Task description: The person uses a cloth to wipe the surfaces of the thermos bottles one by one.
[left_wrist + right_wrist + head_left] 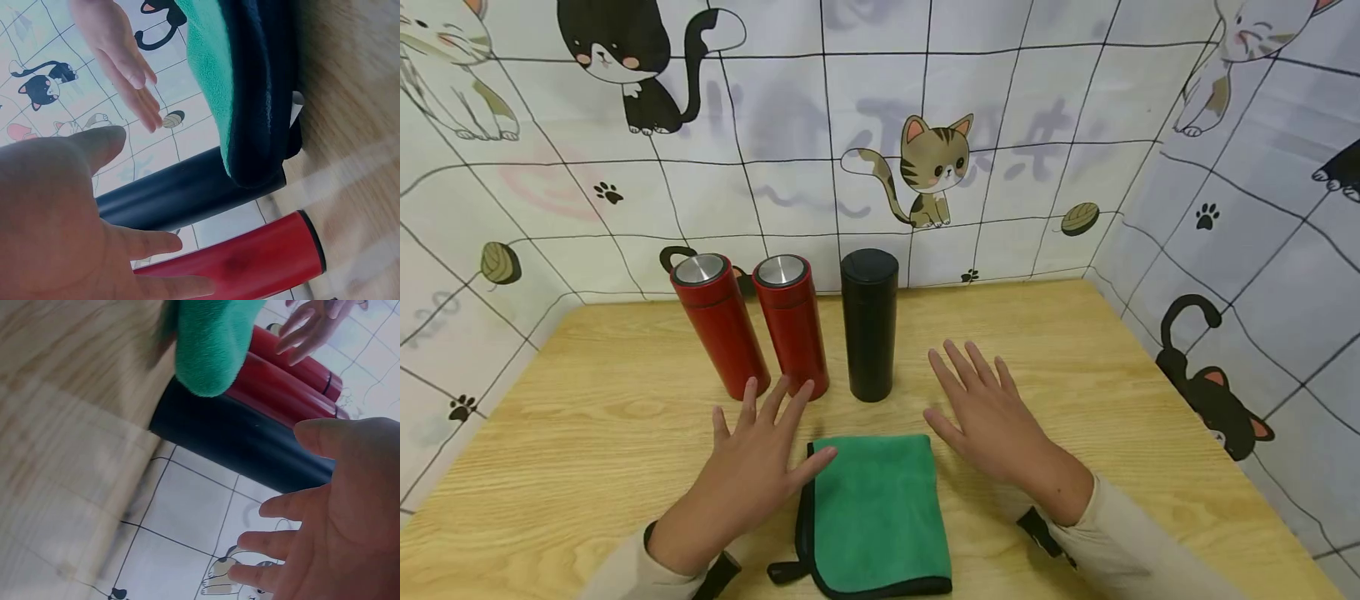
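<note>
A folded green cloth (876, 512) with black edging lies on the table between the hands, a small black loop at its lower left. Behind it stand two red thermos flasks (721, 329) (792, 329) with silver-topped lids, and a black thermos flask (870, 329) to their right. My left hand (748, 475) hovers with spread fingers at the cloth's left side, its fingertips overlapping the bottoms of the red flasks in the head view. On the other side, my right hand (992, 425) is held with fingers extended, right of the black flask. Neither hand holds anything.
The light wooden table (625, 400) backs onto a white curtain (1000, 83) with a black grid and cartoon cats. More of this curtain hangs along the left and right sides. Each wrist carries a black strap (1039, 532) below a beige sleeve (1135, 542).
</note>
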Motion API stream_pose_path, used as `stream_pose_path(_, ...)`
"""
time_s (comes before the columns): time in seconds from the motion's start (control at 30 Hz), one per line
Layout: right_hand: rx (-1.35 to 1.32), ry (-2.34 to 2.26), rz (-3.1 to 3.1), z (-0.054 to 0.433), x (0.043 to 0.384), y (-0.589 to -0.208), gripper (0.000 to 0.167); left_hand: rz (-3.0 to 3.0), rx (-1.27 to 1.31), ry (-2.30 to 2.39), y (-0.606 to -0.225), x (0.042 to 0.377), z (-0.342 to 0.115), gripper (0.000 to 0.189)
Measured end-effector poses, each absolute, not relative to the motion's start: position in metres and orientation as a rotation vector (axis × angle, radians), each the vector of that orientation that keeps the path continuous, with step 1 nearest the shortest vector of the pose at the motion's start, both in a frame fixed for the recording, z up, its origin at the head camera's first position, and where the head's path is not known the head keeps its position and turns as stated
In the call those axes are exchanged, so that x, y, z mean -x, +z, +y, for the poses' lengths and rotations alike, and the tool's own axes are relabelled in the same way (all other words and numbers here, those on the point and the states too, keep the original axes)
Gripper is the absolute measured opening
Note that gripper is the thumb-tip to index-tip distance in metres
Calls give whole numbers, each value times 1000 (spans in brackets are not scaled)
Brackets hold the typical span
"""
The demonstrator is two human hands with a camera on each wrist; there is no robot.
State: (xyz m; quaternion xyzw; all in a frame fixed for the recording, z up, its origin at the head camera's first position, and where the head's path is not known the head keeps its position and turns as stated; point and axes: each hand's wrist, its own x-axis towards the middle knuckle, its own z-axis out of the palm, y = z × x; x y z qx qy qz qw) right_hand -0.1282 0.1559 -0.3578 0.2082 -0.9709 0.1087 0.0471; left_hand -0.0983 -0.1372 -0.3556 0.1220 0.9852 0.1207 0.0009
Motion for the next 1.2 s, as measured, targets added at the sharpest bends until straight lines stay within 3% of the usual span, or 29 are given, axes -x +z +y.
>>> stream_pose_path(0.5, -676, 440, -2970, 154, 123, -362, 73, 3230, -537, 270, -344, 96, -125, 74)
stream_pose_path(0.73, -843, 407, -3056, 146, 120, -366, 65, 3398, -862, 436, -322, 108, -100, 48)
stream_pose_path(0.97, -1057, 414, -3092, 140, 118, -376, 63, 3509, -1294, 709, -299, 126, -80, 40)
stream_pose_path(1.2, -1070, 582, -3181, 145, 123, -378, 41, 3647, -1191, 549, -276, 161, -72, 49)
